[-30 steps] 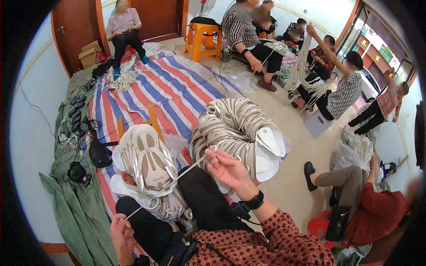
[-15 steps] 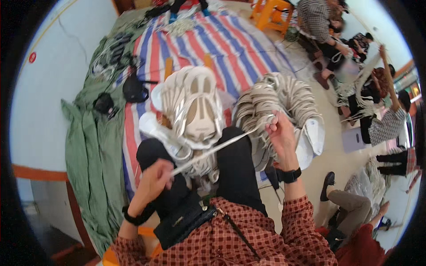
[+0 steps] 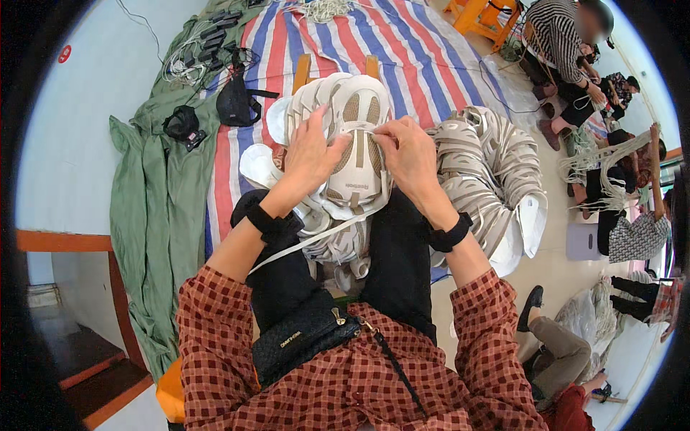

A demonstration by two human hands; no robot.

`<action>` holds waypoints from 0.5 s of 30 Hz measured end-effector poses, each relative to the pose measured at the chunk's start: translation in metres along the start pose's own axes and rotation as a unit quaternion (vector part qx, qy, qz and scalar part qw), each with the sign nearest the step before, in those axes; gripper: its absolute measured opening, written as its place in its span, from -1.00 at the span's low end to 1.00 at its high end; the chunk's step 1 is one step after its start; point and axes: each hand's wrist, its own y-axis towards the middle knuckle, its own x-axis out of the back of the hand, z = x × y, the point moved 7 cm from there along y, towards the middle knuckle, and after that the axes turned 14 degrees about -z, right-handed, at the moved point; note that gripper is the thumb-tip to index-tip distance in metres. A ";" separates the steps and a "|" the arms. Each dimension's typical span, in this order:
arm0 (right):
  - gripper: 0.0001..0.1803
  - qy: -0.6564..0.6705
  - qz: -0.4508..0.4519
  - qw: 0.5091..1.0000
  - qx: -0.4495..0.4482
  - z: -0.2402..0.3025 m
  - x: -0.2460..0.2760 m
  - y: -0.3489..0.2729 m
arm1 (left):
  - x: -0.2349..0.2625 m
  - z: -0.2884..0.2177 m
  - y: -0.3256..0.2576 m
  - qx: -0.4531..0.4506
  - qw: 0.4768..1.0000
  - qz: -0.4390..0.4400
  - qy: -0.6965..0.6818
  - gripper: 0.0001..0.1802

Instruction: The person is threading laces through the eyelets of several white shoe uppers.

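A stack of beige and white shoe uppers stands between my knees, its front one facing me with mesh panels. My left hand lies along the left side of this upper, fingers apart and the thumb touching it. At its right side my right hand is closed in a pinch on a white shoelace, near the upper's middle. A long stretch of shoelace trails from the lower right of the upper across my left thigh. Its ends are hidden.
To the right lies a curved pile of more uppers. Behind the stack, wooden bars stick up over the striped sheet. Left are a black bag and green cloth. People sit along the right, one holding white laces.
Both hands have moved from holding the shoelace stretched above my lap to the front upper. The left fingers have spread. The view has shifted slightly, with the stack now more to the right.
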 end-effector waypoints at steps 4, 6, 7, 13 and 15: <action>-0.94 -0.086 0.021 0.994 0.071 0.017 -0.002 0.005 | -0.004 0.002 0.002 -0.018 1.000 0.015 0.010 -0.24; -0.94 -0.106 0.022 0.986 0.123 0.022 -0.005 0.010 | -0.004 0.003 0.004 -0.018 1.000 0.017 0.009 -0.23; -0.94 -0.128 0.021 0.976 0.178 0.026 -0.008 0.012 | -0.003 -0.001 0.006 -0.023 1.000 0.011 0.017 -0.23; -0.85 0.122 0.208 0.953 -0.183 -0.042 -0.048 0.036 | -0.001 -0.013 0.017 -0.073 0.996 -0.041 0.037 -0.25; -0.79 0.116 0.181 0.953 -0.215 -0.048 -0.047 0.030 | 0.000 -0.016 0.016 -0.104 0.991 -0.082 0.024 -0.28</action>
